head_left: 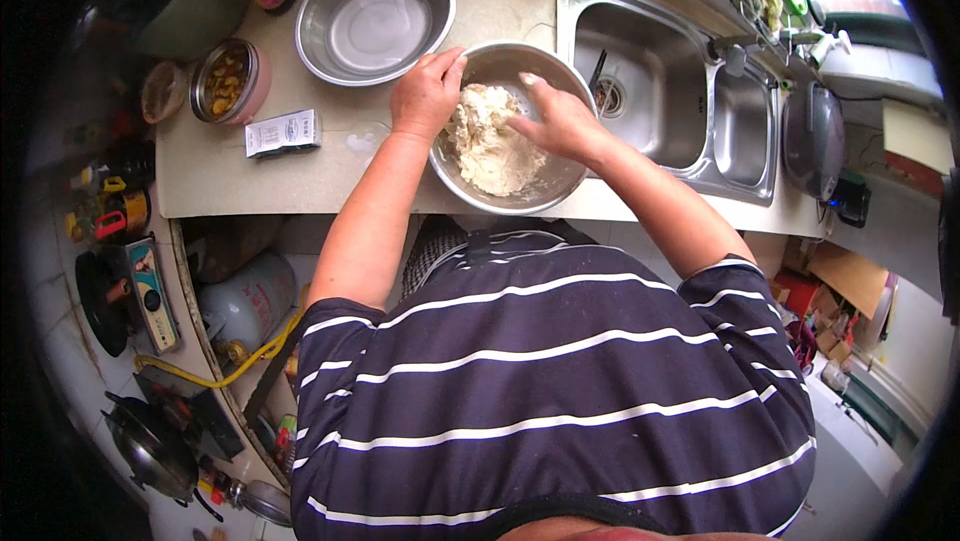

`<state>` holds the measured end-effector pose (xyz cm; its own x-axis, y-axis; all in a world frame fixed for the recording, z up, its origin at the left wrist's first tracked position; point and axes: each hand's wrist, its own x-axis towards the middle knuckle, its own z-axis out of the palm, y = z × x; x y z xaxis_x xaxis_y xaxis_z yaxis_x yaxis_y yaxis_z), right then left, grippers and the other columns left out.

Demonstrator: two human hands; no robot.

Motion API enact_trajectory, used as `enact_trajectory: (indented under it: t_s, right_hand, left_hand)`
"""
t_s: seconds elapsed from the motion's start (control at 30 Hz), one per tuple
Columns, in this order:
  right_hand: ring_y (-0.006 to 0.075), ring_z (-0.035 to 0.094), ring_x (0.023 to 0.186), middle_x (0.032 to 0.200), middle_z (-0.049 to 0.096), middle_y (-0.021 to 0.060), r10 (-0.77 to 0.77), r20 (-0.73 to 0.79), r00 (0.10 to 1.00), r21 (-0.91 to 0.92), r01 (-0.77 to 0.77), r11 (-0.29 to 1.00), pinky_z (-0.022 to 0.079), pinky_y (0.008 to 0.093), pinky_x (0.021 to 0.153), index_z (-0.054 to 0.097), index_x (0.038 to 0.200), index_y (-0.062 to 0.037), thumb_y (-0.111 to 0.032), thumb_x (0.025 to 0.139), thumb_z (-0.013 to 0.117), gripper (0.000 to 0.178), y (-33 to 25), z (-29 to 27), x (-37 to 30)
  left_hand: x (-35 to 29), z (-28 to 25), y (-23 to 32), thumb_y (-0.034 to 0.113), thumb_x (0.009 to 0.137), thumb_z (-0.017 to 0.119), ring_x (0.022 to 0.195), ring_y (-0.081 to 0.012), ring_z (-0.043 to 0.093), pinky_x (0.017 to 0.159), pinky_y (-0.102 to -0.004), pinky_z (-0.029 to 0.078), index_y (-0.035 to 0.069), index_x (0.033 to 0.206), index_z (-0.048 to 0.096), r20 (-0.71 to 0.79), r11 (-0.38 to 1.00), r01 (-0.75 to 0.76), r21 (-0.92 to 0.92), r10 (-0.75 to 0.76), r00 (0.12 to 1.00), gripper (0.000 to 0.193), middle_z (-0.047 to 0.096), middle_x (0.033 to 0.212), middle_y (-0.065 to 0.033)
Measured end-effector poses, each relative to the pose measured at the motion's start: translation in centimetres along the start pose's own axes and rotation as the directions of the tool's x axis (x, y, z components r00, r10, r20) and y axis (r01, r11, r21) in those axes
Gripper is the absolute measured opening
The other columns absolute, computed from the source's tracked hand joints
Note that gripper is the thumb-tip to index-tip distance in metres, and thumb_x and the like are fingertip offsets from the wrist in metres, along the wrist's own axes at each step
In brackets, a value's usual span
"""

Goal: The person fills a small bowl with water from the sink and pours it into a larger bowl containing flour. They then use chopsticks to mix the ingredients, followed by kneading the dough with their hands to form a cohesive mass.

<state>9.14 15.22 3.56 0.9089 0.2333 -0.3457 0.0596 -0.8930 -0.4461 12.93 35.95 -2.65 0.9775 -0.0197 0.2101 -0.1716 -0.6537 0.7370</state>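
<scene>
At the table's front edge, the left hand [427, 93] grips the steel bowl's [545, 191] rim; right hand [560, 123] fingers, loosely spread, press the dough [490, 146].

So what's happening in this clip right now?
A person stands at a kitchen counter working a shaggy lump of dough in a metal bowl. The left hand grips the bowl's rim; the right hand presses into the dough. An empty metal bowl sits behind, a sink to the right.

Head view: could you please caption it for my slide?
Left hand steadies a steel bowl while right hand works the dough beside a sink.
</scene>
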Motion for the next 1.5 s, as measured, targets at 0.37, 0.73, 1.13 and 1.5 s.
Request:
enact_trajectory:
  t_s: [0.37,0.73,1.13,1.5]
  right_hand:
    - [0.0310,0.058,0.095,0.097,0.059,0.0092,-0.298,-0.369,0.880,-0.210,0.233,0.949,0.048,0.0472,0.080,0.065,0.094,-0.0120,-0.043,0.069,0.074,0.041,-2.5,8.4,4.5]
    - [0.0294,0.063,0.080,0.080,0.064,0.0073,-0.350,-0.578,0.737,-0.159,0.319,0.934,0.051,0.0448,0.071,0.068,0.078,-0.0117,-0.042,0.070,0.074,0.032,-1.7,8.9,9.6]
    - [0.0335,0.064,0.085,0.085,0.066,0.0109,-0.127,-0.135,0.983,0.014,0.130,0.991,0.053,0.0433,0.075,0.070,0.094,-0.0095,-0.044,0.078,0.073,0.038,-1.4,-1.1,-1.7]
    - [0.0330,0.063,0.090,0.099,0.062,0.0130,-0.649,-0.220,0.728,-0.208,0.615,0.761,0.052,0.0447,0.078,0.067,0.111,-0.0118,-0.029,0.078,0.066,0.037,-2.2,4.9,0.8]
  left_hand:
    - [0.0,0.0,-0.4,0.028,0.095,0.062,0.094,-0.0311,0.069,0.080,-0.0376,0.054,0.015,0.111,0.074,0.060,0.985,0.076,-0.154,-0.068,0.996,0.024,0.071,0.105,-0.0117]
    - [1.0,0.2,-1.2,0.028,0.095,0.060,0.086,-0.0370,0.066,0.075,-0.0446,0.053,0.013,0.109,0.073,-0.023,0.981,0.016,-0.193,-0.021,1.000,0.025,0.069,0.094,-0.0155]
    - [1.0,0.8,-1.4,0.032,0.094,0.061,0.085,-0.0343,0.066,0.072,-0.0423,0.052,0.018,0.107,0.074,-0.053,0.986,0.051,-0.159,-0.060,0.997,0.023,0.069,0.092,-0.0117]
    - [1.0,0.6,-1.2,0.031,0.095,0.060,0.085,-0.0360,0.066,0.072,-0.0438,0.053,0.019,0.107,0.074,-0.041,0.990,0.039,-0.134,-0.044,0.998,0.023,0.068,0.094,-0.0120]
